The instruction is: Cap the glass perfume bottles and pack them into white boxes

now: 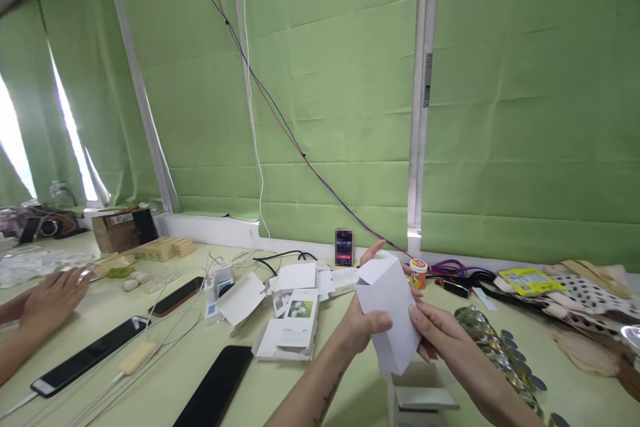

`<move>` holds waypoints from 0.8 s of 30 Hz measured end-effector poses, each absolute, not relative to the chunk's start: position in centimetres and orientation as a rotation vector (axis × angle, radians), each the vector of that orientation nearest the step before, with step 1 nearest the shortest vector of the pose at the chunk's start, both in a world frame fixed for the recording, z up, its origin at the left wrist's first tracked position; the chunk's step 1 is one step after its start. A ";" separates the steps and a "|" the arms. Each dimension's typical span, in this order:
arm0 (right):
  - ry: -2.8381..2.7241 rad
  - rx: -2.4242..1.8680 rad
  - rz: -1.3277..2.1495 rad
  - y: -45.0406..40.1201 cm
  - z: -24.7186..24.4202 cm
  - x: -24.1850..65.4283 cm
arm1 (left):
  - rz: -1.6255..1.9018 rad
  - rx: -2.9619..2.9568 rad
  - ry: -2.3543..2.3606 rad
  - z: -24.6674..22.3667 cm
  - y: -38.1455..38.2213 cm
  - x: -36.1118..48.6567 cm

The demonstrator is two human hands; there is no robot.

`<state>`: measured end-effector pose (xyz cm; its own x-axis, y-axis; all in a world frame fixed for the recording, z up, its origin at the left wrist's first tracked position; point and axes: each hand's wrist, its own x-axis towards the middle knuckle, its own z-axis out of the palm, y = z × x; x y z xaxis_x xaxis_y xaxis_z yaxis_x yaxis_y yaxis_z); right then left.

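A plain white carton (pixel 393 320) is held up in front of me, tilted, with a flap showing at its top. My left hand (pixel 361 323) grips its left side, thumb across the front face. On the right side, my right hand (pixel 436 327) pinches the carton's edge between thumb and fingers. Just below the carton stands another small white box (pixel 420 397) with its flaps open, at the bottom edge of the view. Left of my hands lie several opened white boxes, one with a green plant picture (pixel 301 309).
Phones (pixel 217 387) and white cables lie on the left of the table (pixel 270 390). A person's hands (pixel 55 297) rest at far left. An orange jar (pixel 418 273) stands behind my hands. Round metallic pieces (pixel 500 353), a yellow packet (pixel 531 282) and dotted cloth are at right.
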<state>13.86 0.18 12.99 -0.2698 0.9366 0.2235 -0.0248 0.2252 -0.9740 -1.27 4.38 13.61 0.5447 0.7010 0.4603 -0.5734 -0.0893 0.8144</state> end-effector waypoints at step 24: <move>-1.878 -1.009 -0.170 -0.8 12.3 13.5 | 1.186 0.209 0.370 16.0 2.3 1.2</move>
